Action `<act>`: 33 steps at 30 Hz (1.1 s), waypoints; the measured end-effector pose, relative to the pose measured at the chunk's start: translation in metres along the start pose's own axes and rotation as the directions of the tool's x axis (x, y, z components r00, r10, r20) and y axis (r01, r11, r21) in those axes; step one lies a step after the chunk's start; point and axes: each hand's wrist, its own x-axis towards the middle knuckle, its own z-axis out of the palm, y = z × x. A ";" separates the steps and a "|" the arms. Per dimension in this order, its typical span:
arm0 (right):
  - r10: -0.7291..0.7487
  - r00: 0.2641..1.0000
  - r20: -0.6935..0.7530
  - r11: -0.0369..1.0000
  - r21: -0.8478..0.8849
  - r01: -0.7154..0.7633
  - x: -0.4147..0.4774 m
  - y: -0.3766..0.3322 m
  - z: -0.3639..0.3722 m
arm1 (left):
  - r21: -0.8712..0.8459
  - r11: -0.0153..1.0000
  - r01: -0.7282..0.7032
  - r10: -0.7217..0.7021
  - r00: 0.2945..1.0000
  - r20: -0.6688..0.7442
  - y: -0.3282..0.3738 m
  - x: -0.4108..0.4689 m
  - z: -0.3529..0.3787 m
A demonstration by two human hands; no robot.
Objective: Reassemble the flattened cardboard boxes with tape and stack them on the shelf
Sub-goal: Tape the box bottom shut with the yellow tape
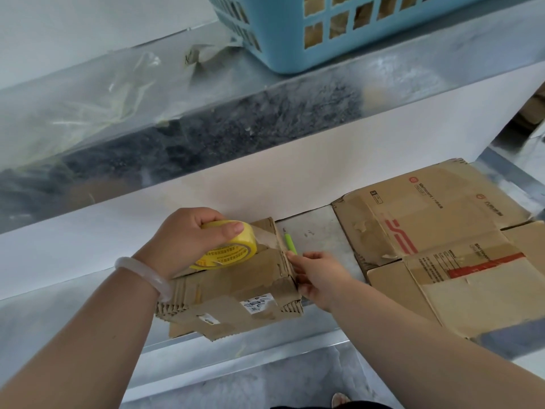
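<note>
On a metal shelf [318, 231], a person's left hand [182, 240], a pale bangle [147, 276] on its wrist, grips a yellow tape roll [227, 246] from above, thumb across the roll's near face and fingers curled over its far rim. The roll rests on the far top of a small cardboard box [236, 284], and a clear strip runs from it rightward to the box's right edge. Just past that edge lies a green pen-like tool [290, 243]. The right hand [318, 276] rests its fingers against the box's right end, index tip at the top edge; whether it pinches the tape or only presses cannot be told. Farther right, flattened cardboard boxes [442, 246] lie overlapping. A blue basket [339, 54] sits on the shelf above.
</note>
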 end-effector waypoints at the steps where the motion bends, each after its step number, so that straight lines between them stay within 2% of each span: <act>1: -0.008 1.000 -0.006 1.000 -0.011 0.008 0.000 0.001 0.000 | -0.003 1.000 0.000 0.000 1.000 0.003 0.000 0.000 0.000; 6: 0.005 1.000 -0.024 0.999 -0.048 -0.006 -0.003 -0.008 0.006 | -0.011 1.000 -0.009 0.009 1.000 0.019 -0.001 0.000 0.000; 8: 0.014 0.999 -0.047 0.994 -0.110 -0.019 -0.007 -0.014 0.011 | 0.003 1.000 -0.010 0.010 1.000 0.020 0.000 0.000 -0.001; 10: -0.056 0.994 -0.093 0.979 -0.203 0.036 -0.009 -0.017 0.015 | 0.011 1.000 -0.003 0.003 1.000 0.020 0.002 0.000 -0.002; 13: -0.361 0.923 -0.132 0.869 -0.405 0.282 -0.013 -0.017 0.014 | 0.020 1.000 -0.002 0.002 1.000 0.027 0.002 0.001 -0.003; 14: -0.483 0.872 -0.076 0.800 -0.443 0.404 -0.019 -0.019 0.013 | 0.024 1.000 -0.004 0.004 1.000 0.026 0.002 0.001 -0.003; 16: -0.641 0.741 0.200 0.588 -0.492 0.642 -0.035 -0.023 0.014 | 0.026 1.000 -0.006 0.006 1.000 0.016 0.003 0.000 -0.003; 18: -0.576 0.642 0.506 0.318 -0.584 0.746 -0.047 -0.029 0.019 | 0.021 1.000 -0.003 0.002 1.000 0.011 0.005 -0.001 -0.004; 20: -0.438 0.650 0.621 0.108 -0.681 0.724 -0.048 -0.032 0.021 | 0.027 1.000 -0.003 0.002 1.000 0.021 0.007 -0.001 -0.006; 22: -0.403 0.681 0.611 0.068 -0.722 0.689 -0.041 -0.033 0.021 | 0.039 0.999 -0.002 0.001 0.999 0.040 0.009 -0.001 -0.007; 26: -0.432 0.668 0.606 0.045 -0.726 0.687 -0.031 -0.032 0.022 | 0.038 0.999 -0.029 0.026 0.995 0.092 0.005 -0.003 -0.014; 30: -0.449 0.640 0.624 0.001 -0.716 0.698 -0.030 -0.035 0.021 | -0.100 0.992 -0.083 0.100 0.979 0.175 -0.011 -0.011 -0.030; 33: -0.459 0.610 0.646 -0.060 -0.707 0.705 -0.033 -0.038 0.021 | -0.081 0.989 -0.125 0.134 0.984 0.114 -0.022 -0.015 -0.041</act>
